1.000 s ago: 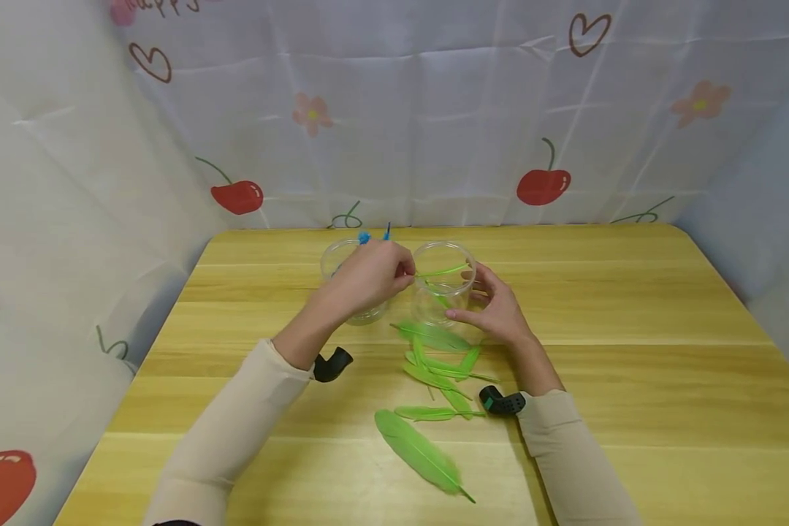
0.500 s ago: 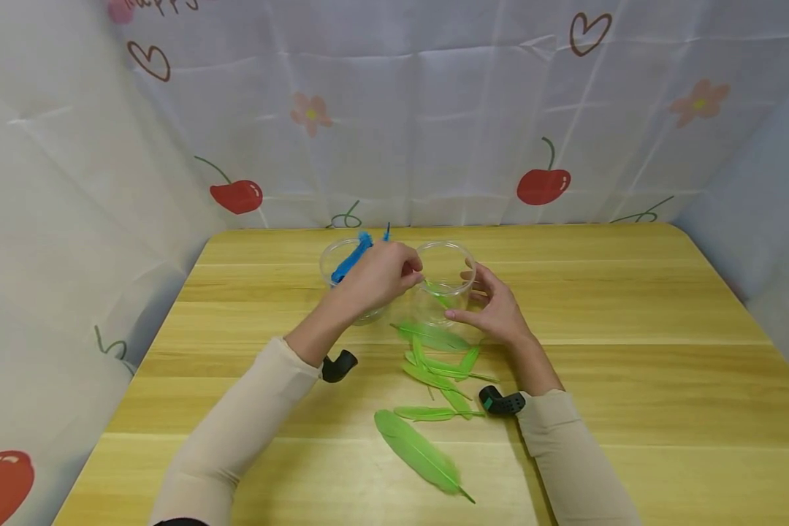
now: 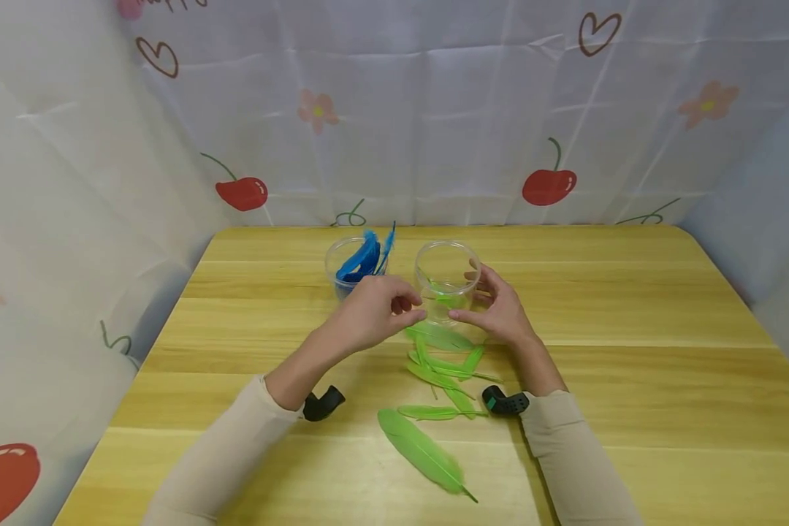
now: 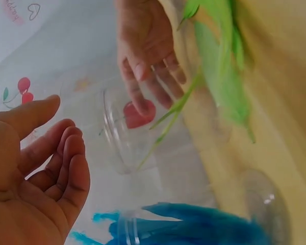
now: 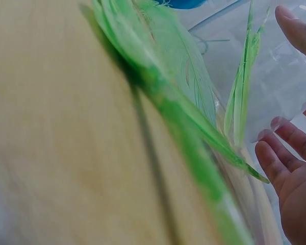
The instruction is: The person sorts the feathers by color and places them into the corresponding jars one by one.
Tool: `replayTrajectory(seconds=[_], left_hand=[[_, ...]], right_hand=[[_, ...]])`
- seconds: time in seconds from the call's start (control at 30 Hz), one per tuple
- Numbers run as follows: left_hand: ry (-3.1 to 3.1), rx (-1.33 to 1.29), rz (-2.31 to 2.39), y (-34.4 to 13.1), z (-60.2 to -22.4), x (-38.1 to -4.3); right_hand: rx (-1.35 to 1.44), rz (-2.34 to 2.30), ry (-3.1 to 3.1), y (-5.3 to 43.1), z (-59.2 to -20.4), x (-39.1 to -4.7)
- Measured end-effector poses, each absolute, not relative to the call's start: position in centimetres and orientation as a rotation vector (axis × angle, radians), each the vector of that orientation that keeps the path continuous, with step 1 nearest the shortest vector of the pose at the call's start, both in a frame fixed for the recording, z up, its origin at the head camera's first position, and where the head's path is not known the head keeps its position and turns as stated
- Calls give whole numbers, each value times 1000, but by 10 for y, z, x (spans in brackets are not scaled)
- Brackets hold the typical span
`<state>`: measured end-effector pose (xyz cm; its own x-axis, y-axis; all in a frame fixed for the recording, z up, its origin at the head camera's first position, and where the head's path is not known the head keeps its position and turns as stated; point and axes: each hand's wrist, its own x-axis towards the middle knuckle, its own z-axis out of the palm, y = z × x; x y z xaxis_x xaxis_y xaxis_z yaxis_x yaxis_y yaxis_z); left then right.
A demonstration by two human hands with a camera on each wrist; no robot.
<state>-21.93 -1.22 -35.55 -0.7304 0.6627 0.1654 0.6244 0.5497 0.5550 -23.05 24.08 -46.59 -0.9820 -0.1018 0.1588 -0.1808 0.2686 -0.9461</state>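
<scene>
A clear plastic cup (image 3: 447,291) stands upright near the back of the table, with thin green feathers (image 5: 239,92) inside. My right hand (image 3: 500,310) holds its right side, thumb in front and fingertips against the wall. Just left of the cup hovers my left hand (image 3: 381,310); its fingers are loosely bent, and the left wrist view shows nothing held. More green feathers (image 3: 434,374) lie in a loose pile in front of the cup. Nearer the person is one broad green feather (image 3: 424,453).
To the left stands a second clear plastic cup (image 3: 326,261) with blue feathers (image 3: 361,259) sticking above its rim. The left hand partly covers its lower part in the head view. A patterned white cloth (image 3: 421,131) hangs behind the wooden table (image 3: 631,292).
The left hand has let go of a green feather, which now sits in the cup, and has drawn back towards the person. The right hand stays at the cup. The blue feathers are uncovered.
</scene>
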Motion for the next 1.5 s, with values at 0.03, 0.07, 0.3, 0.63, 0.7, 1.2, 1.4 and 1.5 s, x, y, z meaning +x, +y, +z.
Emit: replayTrajectory(seconds=[0.03,0.07,0.3,0.63,0.7,1.2,1.4,1.5], left_hand=[[2678,1112,949,-15,-359,-217],[2651,1097,967,-17,-362,-215],[2539,955,979,-33,-394,-213],[2388,778,953,-37,-424,-218],[2365,766,962,-36,-427,-220],[2200,629,997,-23,-438,-220],[2152,597,1050,-19,-442,-219],[2127,590,1075,-18,-441,-218]], right_hand=[[270,1839,-2452,241,-465,-230],[267,1838,-2456,241,-465,-230],[291,1810,-2457,241,-465,-229],[296,1819,-2441,243,-468,-228],[303,1820,-2433,243,-468,-228],[297,1838,-2455,233,-437,-215],[301,1814,-2467,232,-433,-213],[296,1815,-2470,233,-433,-213]])
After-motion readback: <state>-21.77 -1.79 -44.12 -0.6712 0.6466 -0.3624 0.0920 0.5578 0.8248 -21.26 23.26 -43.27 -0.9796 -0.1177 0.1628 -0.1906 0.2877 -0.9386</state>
